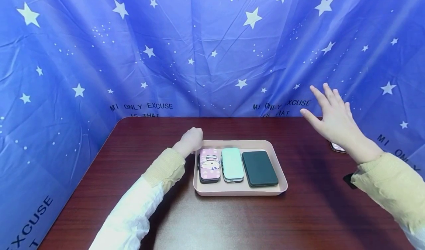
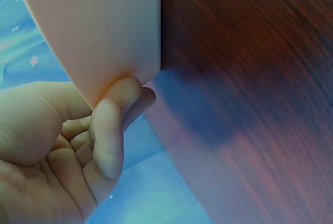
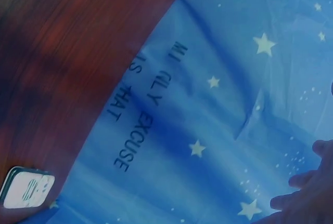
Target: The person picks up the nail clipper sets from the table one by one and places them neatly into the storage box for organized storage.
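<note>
A pale pink tray (image 1: 237,192) lies on the table, and my left hand (image 1: 190,142) pinches its back left corner. In the left wrist view, the thumb and fingers of the left hand (image 2: 78,146) are curled on the tray wall (image 2: 104,31). Inside the tray, side by side, are a pink patterned flat case (image 1: 210,172), a mint green case (image 1: 232,164) and a wider dark green case (image 1: 260,168). My right hand (image 1: 335,119) is raised at the right with its fingers spread, holding nothing. At the right wrist view's edge, this hand (image 3: 307,193) shows only partly.
Beyond the right forearm lies another pink-topped case (image 3: 28,188), mostly hidden by the wrist in the head view. A small black thing (image 1: 349,181) shows beside the right sleeve. Blue starry cloth (image 1: 212,50) hangs behind the dark wooden table (image 1: 149,213).
</note>
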Action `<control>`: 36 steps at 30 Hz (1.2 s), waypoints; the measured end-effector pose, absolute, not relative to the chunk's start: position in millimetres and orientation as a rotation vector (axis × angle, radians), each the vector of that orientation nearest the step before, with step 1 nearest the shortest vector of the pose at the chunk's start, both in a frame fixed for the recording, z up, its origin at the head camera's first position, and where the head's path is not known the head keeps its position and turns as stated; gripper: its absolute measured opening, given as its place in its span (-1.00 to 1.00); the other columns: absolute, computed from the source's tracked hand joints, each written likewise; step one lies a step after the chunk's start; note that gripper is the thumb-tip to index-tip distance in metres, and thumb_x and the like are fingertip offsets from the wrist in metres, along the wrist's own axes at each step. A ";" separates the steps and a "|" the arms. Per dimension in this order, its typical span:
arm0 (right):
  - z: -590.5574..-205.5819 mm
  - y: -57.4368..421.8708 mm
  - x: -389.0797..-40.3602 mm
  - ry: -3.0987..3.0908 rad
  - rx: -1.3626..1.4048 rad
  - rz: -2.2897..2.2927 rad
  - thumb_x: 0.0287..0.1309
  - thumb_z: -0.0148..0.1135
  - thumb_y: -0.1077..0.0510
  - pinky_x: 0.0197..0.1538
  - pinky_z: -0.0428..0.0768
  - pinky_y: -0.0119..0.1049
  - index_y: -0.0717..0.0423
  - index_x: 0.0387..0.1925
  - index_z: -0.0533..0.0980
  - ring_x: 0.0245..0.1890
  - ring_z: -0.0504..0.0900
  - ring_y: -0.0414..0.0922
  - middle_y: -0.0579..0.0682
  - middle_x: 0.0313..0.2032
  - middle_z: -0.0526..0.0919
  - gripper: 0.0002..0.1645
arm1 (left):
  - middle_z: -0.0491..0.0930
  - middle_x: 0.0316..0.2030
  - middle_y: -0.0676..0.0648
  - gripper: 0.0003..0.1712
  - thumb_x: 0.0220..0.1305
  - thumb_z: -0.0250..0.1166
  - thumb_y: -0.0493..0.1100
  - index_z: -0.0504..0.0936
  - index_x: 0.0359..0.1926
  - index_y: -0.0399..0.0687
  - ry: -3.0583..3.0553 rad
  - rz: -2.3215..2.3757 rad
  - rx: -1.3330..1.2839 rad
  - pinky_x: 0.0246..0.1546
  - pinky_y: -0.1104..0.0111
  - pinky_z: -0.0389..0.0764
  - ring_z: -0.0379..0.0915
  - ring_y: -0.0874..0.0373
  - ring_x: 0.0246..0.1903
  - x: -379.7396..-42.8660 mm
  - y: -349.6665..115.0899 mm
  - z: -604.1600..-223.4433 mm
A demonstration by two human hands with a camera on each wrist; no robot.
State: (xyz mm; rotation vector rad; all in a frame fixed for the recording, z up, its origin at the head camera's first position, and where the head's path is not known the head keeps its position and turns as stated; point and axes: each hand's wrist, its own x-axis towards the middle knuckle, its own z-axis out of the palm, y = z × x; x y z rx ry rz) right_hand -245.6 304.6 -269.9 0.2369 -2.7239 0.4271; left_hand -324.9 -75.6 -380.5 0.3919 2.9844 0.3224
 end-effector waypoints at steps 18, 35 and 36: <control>-276.7 350.1 -268.7 -2.805 0.058 0.455 0.31 -0.20 -0.31 0.15 -0.42 0.59 -0.09 0.48 -0.22 0.38 -0.54 0.34 0.27 0.43 -0.45 -0.12 | 0.66 -0.29 -0.30 -0.89 0.12 0.09 -0.43 0.55 -0.41 -0.26 2.975 0.331 0.369 -0.85 0.45 0.54 0.49 0.19 -0.85 -323.6 -75.1 -378.7; -292.7 381.6 -291.5 -2.855 -0.069 0.494 0.29 -0.30 -0.38 0.09 -0.42 0.63 -0.07 0.47 -0.31 0.31 -0.59 0.45 0.37 0.39 -0.51 -0.07 | 0.67 -0.39 -0.26 -0.87 0.18 0.12 -0.36 0.55 -0.48 -0.23 2.978 0.345 0.385 -0.83 0.45 0.54 0.47 0.21 -0.86 -323.6 -76.0 -379.2; -293.8 383.2 -292.9 -2.856 -0.079 0.493 0.28 -0.30 -0.39 0.09 -0.40 0.64 -0.06 0.47 -0.30 0.31 -0.58 0.46 0.38 0.38 -0.51 -0.06 | 0.67 -0.39 -0.26 -0.87 0.18 0.12 -0.36 0.55 -0.47 -0.23 2.976 0.344 0.385 -0.83 0.45 0.54 0.47 0.21 -0.87 -323.6 -76.0 -379.0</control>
